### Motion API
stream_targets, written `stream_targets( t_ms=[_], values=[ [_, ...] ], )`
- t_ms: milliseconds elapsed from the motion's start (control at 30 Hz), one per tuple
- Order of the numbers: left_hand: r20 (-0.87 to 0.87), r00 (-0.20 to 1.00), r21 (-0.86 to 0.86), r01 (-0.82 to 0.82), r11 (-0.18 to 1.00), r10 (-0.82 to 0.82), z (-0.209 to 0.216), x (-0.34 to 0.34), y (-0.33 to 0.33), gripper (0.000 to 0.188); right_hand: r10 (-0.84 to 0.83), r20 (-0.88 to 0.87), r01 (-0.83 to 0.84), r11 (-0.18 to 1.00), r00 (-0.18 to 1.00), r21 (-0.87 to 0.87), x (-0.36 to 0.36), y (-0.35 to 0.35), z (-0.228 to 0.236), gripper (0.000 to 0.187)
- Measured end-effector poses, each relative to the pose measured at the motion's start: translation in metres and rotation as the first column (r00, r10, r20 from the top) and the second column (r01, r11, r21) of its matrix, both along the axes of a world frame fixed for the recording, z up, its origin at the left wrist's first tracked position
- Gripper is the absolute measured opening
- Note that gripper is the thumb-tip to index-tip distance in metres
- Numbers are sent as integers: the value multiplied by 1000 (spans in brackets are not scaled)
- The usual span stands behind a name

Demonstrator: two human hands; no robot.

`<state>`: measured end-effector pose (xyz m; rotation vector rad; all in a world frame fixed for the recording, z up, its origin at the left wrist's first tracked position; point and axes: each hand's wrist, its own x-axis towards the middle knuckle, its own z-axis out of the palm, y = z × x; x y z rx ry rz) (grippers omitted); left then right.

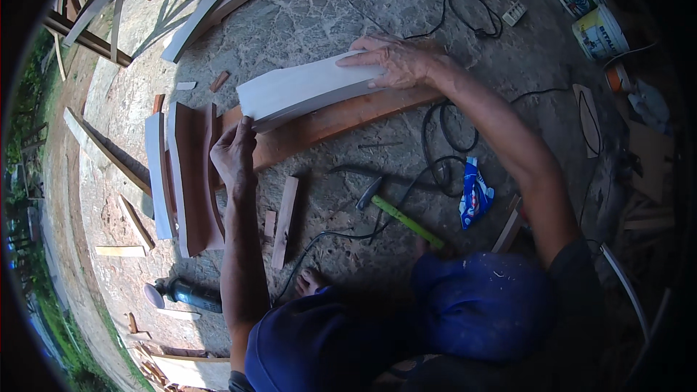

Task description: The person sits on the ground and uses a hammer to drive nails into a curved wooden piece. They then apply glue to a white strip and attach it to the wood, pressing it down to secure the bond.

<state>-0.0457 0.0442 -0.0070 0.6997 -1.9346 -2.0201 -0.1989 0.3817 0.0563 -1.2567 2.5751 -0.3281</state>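
Observation:
A thick, slightly curved wooden piece (308, 87) with a pale, sunlit top lies over a reddish-brown wooden beam (319, 131). My left hand (234, 151) is closed at its near left corner, thumb and fingertips pinching the edge. At the right end, my right hand (396, 62) grips the piece, its fingers laid over the top face; part of that end is hidden under the hand. Left of my left hand, curved wooden pieces (192, 181) stand side by side against the beam's left end.
A hammer with a green handle (406, 221) lies before me beside a black cable (428, 141). A blue packet (475, 194) is on the right. An angle grinder (192, 294) rests at lower left. Buckets (601, 33) stand far right; a power strip (514, 14) lies at the back.

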Motion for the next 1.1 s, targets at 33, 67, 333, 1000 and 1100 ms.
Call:
stream_targets(
  t_ms=[33, 67, 333, 1000, 1100],
  values=[
    [40, 999, -47, -26, 999, 28, 2, -1, 0, 35, -4, 13, 4, 1000, 1000, -3, 0, -1, -1, 76],
    [48, 999, -63, -8, 998, 11, 5, -2, 4, 35, 15, -27, -15, 1000, 1000, -8, 0, 1, -4, 77],
    [54, 998, -83, 24, 996, -19, -4, -5, -4, 40, -488, 290, 564, 644, 823, -516, 11, 83, -24, 70],
    [108, 994, -160, 49, 986, -32, 4, -6, -6, 39, -516, -96, 346, 688, 851, -637, 48, 70, -79, 34],
    [109, 993, -143, 53, 988, -37, 3, -5, -8, 40, -514, -125, 331, 701, 848, -632, 50, 69, -80, 34]
  ],
)
